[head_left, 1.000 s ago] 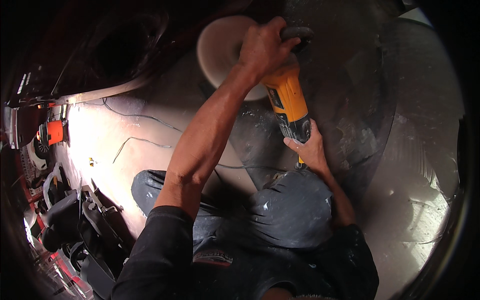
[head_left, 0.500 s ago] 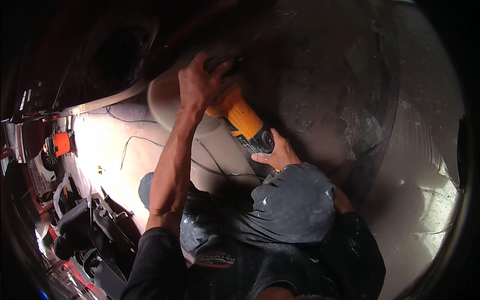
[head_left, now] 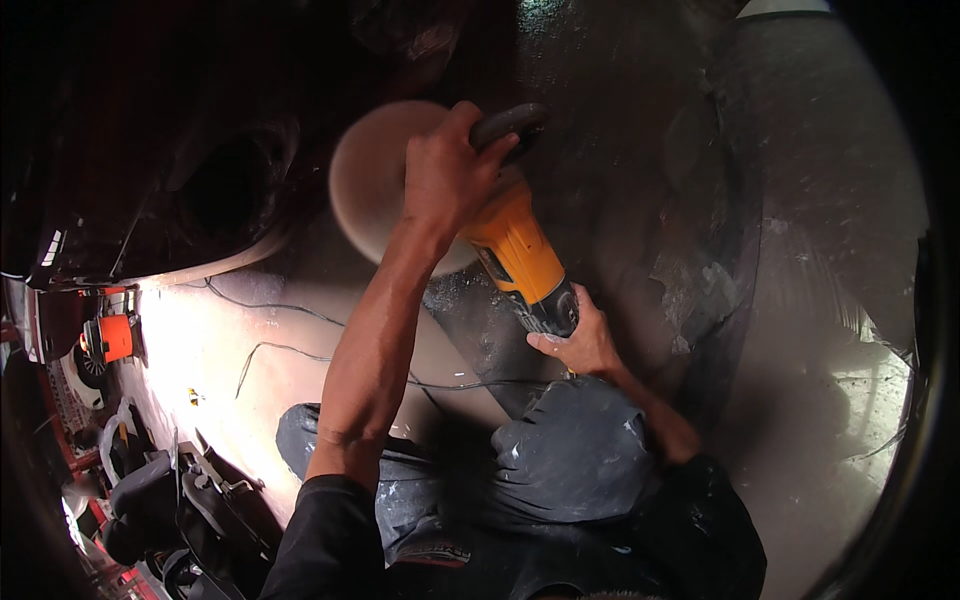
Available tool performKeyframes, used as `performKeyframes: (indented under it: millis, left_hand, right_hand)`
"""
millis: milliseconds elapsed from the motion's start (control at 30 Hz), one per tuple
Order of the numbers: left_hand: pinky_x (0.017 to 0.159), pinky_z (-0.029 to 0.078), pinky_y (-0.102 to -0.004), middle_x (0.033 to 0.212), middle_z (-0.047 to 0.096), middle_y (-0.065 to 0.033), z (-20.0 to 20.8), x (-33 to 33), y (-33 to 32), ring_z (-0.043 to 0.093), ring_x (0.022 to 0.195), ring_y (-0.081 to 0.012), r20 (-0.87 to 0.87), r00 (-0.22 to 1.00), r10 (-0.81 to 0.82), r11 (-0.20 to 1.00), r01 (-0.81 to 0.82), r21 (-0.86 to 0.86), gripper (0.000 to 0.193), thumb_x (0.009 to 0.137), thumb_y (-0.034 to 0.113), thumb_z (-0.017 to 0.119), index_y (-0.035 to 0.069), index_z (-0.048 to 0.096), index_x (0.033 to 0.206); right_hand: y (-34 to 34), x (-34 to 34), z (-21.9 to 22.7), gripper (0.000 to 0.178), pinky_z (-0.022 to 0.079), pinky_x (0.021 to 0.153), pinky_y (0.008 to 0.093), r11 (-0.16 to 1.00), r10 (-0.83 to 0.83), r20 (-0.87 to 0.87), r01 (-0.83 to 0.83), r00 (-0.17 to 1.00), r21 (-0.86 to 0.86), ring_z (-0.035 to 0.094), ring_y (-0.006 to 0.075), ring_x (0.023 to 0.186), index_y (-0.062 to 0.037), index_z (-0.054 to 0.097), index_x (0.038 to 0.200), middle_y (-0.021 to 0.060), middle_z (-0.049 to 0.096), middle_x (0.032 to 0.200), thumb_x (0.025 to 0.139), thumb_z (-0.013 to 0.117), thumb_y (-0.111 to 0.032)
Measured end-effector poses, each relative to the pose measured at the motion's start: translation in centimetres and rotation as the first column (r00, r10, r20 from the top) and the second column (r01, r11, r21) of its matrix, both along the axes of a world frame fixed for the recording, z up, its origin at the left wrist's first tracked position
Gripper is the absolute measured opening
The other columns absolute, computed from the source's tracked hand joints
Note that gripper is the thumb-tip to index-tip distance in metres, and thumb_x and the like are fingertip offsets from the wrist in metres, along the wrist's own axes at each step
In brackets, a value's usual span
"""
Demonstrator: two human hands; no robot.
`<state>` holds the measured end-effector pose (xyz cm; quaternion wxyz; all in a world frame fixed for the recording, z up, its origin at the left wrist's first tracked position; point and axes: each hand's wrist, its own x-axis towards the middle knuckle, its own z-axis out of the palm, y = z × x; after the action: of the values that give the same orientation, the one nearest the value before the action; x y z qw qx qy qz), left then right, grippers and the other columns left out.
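A yellow-and-black rotary polisher [head_left: 530,252] is held between my two hands, tilted with its head up and left. My left hand [head_left: 443,172] wraps round the black front handle [head_left: 517,122], covering part of it. The right hand [head_left: 585,342] is closed on the black rear end of the body. The polisher's round, pale pad [head_left: 372,190] looks blurred at its edge, partly hidden behind my left hand and wrist. Beyond the pad is the dark, glossy body panel [head_left: 130,150] of a vehicle; whether the pad touches it I cannot tell.
A dark cord [head_left: 290,308] runs across the brightly lit floor [head_left: 200,330]. Vehicle seats [head_left: 190,500] lie at lower left, below an orange machine [head_left: 113,338]. My bent knee [head_left: 570,450] is just below the polisher. Plastic sheeting [head_left: 850,300] hangs at the right.
The polisher has shifted to the right with both hands still on it, and more of its pad and front handle shows. The whole view has also shifted slightly.
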<state>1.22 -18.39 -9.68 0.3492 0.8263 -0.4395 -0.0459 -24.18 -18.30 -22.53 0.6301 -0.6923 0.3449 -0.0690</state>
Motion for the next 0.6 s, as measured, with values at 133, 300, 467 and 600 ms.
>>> performKeyframes:
  millis: [133, 300, 467, 600]
  left_hand:
    - [0.066, 0.055, -0.0339, 0.08, 0.073, -0.0151, 0.1, 1.4, -3.0, 0.074, 0.074, -0.0213, 0.028, 0.999, -0.039, 0.999, 0.039, -0.018, 0.028, 0.082, 0.022, 0.082, 0.002, 0.071, 0.099]
    - [0.065, 0.056, -0.0338, 0.078, 0.072, -0.0141, 0.0, 1.2, -1.4, 0.073, 0.072, -0.0214, 0.021, 1.0, -0.002, 0.996, 0.004, -0.088, 0.028, 0.082, 0.021, 0.082, 0.003, 0.07, 0.099]
    - [0.064, 0.057, -0.0339, 0.075, 0.072, -0.0146, 1.0, 0.5, 2.8, 0.074, 0.07, -0.0245, 0.029, 0.998, 0.053, 0.986, -0.048, -0.158, 0.028, 0.081, 0.022, 0.082, 0.002, 0.069, 0.096]
    - [0.063, 0.057, -0.0327, 0.075, 0.072, -0.0144, 1.6, 1.1, 2.6, 0.074, 0.07, -0.0221, 0.014, 0.998, 0.055, 0.979, -0.051, -0.198, 0.029, 0.082, 0.023, 0.082, 0.002, 0.068, 0.097]
  right_hand:
    - [-1.4, 1.2, 0.3, 0.088, 0.053, 0.094, 0.0402, 0.996, -0.079, 0.097, 0.084, 0.992, -0.043, 0.07, 0.0297, 0.105, 0.0032, 0.046, 0.137, 0.0218, 0.069, 0.113, 0.068, 0.091, -0.029]
    - [-1.3, 1.0, 0.7, 0.089, 0.054, 0.093, 0.0407, 0.995, -0.018, 0.05, 0.023, 0.999, -0.094, 0.07, 0.0323, 0.105, 0.0013, 0.044, 0.139, 0.0221, 0.07, 0.111, 0.07, 0.089, -0.031]
    - [-0.2, 0.8, 1.9, 0.097, 0.054, 0.096, 0.0427, 0.988, 0.127, -0.08, -0.133, 0.989, -0.075, 0.068, 0.0372, 0.11, -0.0011, 0.037, 0.144, 0.0257, 0.068, 0.114, 0.069, 0.089, -0.034]
    - [-0.5, 1.0, 2.7, 0.092, 0.054, 0.094, 0.0421, 0.992, 0.093, -0.018, -0.094, 0.996, -0.085, 0.069, 0.0371, 0.107, 0.0004, 0.041, 0.142, 0.0251, 0.069, 0.111, 0.07, 0.089, -0.032]
